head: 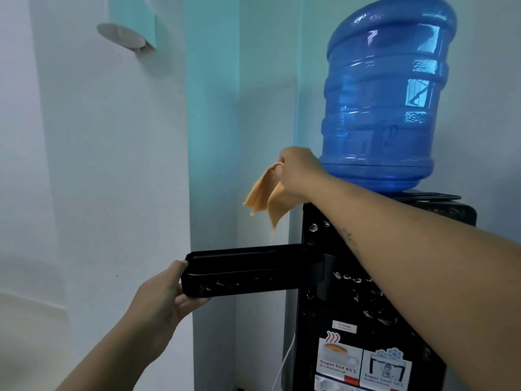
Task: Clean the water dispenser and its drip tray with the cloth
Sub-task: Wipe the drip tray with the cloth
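My left hand [160, 303] grips the left end of the black drip tray [248, 270], held level, its far end at the wet front of the water dispenser [346, 294]. Farther up, my right hand [298, 170] pinches the orange cloth [266, 194], which hangs beside the dispenser's top corner, near the blue bottle [380, 108].

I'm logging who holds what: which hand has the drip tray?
The left hand grips the black drip tray by its end; the right hand instead holds the orange cloth up beside the blue bottle.
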`<control>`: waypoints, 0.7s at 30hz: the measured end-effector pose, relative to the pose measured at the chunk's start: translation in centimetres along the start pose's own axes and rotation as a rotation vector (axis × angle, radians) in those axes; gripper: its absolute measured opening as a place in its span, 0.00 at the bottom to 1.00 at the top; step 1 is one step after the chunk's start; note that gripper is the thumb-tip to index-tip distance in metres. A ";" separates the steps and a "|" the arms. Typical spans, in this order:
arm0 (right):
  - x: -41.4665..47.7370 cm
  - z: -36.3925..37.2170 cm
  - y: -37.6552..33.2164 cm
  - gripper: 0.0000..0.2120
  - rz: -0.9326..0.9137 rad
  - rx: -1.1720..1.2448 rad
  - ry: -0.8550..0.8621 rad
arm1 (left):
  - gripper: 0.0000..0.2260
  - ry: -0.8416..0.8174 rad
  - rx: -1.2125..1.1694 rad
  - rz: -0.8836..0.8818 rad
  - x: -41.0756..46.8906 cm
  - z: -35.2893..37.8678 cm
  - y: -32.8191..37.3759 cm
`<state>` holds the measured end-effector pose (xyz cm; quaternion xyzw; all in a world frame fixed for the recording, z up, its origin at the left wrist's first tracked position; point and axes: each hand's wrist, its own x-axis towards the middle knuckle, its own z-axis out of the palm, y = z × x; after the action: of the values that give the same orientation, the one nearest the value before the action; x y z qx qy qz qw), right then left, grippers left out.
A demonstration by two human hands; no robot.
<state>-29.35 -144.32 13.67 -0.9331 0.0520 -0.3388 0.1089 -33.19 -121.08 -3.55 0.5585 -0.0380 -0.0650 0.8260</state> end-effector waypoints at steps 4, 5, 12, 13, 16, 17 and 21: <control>-2.7 1.6 -2.5 0.07 0.049 0.100 -0.115 | 0.12 0.001 -0.002 -0.045 -1.8 0.1 0.5; -3.7 2.2 -3.1 0.06 0.048 0.117 -0.135 | 0.12 0.003 -0.006 -0.056 -2.3 0.0 0.6; -10.3 3.2 -7.0 0.09 -0.075 0.161 -0.298 | 0.12 0.020 0.014 -0.100 -5.5 -0.6 1.2; -10.9 2.9 -7.2 0.10 -0.090 0.178 -0.299 | 0.13 0.019 -0.001 -0.094 -5.8 -0.6 1.4; -12.3 1.8 -7.8 0.10 -0.129 0.272 -0.287 | 0.13 0.030 -0.034 -0.060 -6.5 -0.6 1.8; -12.7 1.4 -7.9 0.11 -0.148 0.305 -0.328 | 0.13 0.031 -0.038 -0.049 -6.8 -0.7 2.0; -13.8 0.5 -8.3 0.24 -0.220 0.359 -0.559 | 0.15 -0.009 -0.032 0.000 -7.6 -1.1 2.5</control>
<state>-39.34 -133.78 6.70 -0.9557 -0.1410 -0.0837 0.2442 -40.37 -117.98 -1.60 0.5448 -0.0405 -0.0682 0.8348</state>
